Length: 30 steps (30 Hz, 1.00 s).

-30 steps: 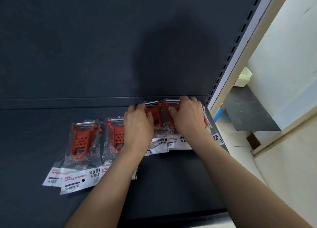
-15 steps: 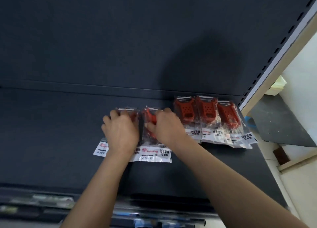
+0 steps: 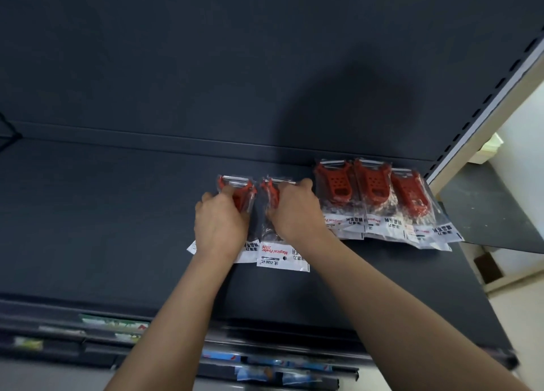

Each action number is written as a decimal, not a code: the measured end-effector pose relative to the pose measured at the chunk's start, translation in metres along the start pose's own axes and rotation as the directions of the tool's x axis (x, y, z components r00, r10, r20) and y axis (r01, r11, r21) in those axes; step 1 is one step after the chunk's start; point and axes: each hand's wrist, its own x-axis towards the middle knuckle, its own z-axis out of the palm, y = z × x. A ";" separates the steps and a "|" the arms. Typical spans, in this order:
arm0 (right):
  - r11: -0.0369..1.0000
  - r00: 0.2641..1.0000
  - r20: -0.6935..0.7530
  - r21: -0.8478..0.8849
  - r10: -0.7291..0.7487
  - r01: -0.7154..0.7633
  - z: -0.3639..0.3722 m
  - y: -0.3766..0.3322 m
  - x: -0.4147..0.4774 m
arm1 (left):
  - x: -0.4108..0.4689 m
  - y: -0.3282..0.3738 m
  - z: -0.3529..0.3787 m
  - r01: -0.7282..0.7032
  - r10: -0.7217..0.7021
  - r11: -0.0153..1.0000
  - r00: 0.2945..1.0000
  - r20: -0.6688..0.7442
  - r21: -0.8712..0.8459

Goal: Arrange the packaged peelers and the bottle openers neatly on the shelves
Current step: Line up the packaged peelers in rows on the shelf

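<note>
A packaged peeler [image 3: 240,195] is gripped by the left hand [image 3: 220,223], and a second peeler [image 3: 269,198] by the right hand [image 3: 297,214], on the shelf [image 3: 117,214]. Three more packs [image 3: 371,184] are lined up right of that hand.

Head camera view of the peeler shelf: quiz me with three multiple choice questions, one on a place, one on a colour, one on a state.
1. Where on the shelf do the three untouched peeler packs lie?
A. At its left end.
B. At its right end, right of the right hand.
C. Hanging over its front edge.

2. What colour are the peelers?
A. Blue.
B. Green.
C. Red.

3. What are the left hand and the right hand doing?
A. Each grips a peeler pack.
B. Both hang free above the shelf.
C. Together they lift a box.

Answers:
1 B, they lie in a row past the right hand, toward the shelf's right end.
2 C, red plastic shows through the clear bags.
3 A, the left hand curls on the left pack, the right hand on the pack beside it.
</note>
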 end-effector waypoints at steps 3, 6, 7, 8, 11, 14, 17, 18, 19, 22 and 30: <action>1.000 1.000 -0.024 0.023 0.015 -0.014 0.002 0.000 0.001 | 0.000 -0.001 0.001 0.001 -0.001 1.000 1.000 -0.011 -0.031; 0.999 0.998 -0.050 0.030 0.024 -0.022 0.001 -0.002 0.001 | -0.002 0.001 -0.002 0.006 -0.007 1.000 0.999 -0.038 -0.028; 0.999 0.998 -0.054 0.030 0.027 -0.025 0.001 -0.002 0.001 | -0.003 0.001 -0.004 0.004 -0.005 1.000 0.999 -0.041 -0.013; 0.999 0.998 -0.052 0.028 0.029 -0.027 0.002 -0.002 0.001 | -0.004 0.002 -0.005 0.004 -0.003 1.000 0.999 -0.034 0.007; 0.999 0.999 -0.031 -0.016 0.031 -0.031 0.005 -0.002 0.000 | -0.006 0.002 -0.006 0.014 -0.017 0.995 0.999 0.027 0.099; 0.997 0.998 -0.030 -0.065 0.049 -0.050 0.010 -0.002 0.002 | -0.008 0.002 -0.005 0.023 -0.032 0.989 0.997 0.065 0.146; 0.994 0.997 -0.053 -0.092 0.058 -0.062 0.014 -0.004 0.006 | -0.009 0.002 -0.005 0.008 -0.016 0.988 0.999 0.049 0.153; 0.994 0.997 -0.060 -0.090 0.056 -0.062 0.015 -0.004 0.006 | -0.009 0.002 -0.004 0.002 -0.008 0.989 0.999 0.037 0.150; 0.995 0.996 -0.067 -0.086 0.053 -0.059 0.016 -0.005 0.006 | -0.009 0.002 -0.004 -0.002 -0.002 0.990 1.000 0.025 0.142; 0.996 0.995 -0.086 -0.073 0.041 -0.048 0.019 -0.006 0.005 | -0.009 -0.001 -0.004 -0.007 0.006 0.995 1.000 0.008 0.097; 0.996 0.992 -0.128 -0.081 0.014 -0.024 0.021 -0.007 0.006 | -0.010 -0.005 -0.001 -0.029 0.031 0.998 0.999 -0.038 0.050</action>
